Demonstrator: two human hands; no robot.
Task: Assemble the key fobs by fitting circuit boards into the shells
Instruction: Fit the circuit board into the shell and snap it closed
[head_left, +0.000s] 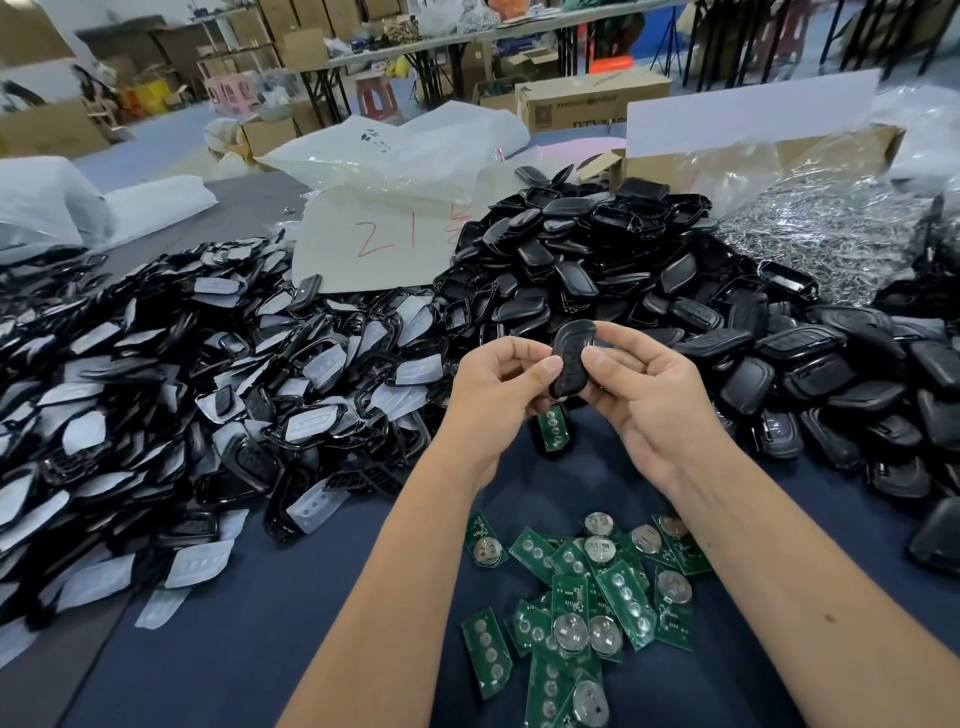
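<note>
A black key fob shell (570, 354) is held upright above the table between both hands. My left hand (498, 387) pinches its left edge with thumb and curled fingers. My right hand (641, 387) grips its right edge, thumb on the front face. Just below the hands a shell with a green circuit board (551, 427) in it lies on the blue table. Several loose green circuit boards (587, 597) with coin cell holders lie in a heap near me, between my forearms.
A big pile of black frames with white button pads (182, 395) fills the left. A heap of black shell halves (597, 260) rises behind the hands and runs right. White sheets, plastic bags (395, 156) and a cardboard box (753, 140) stand behind.
</note>
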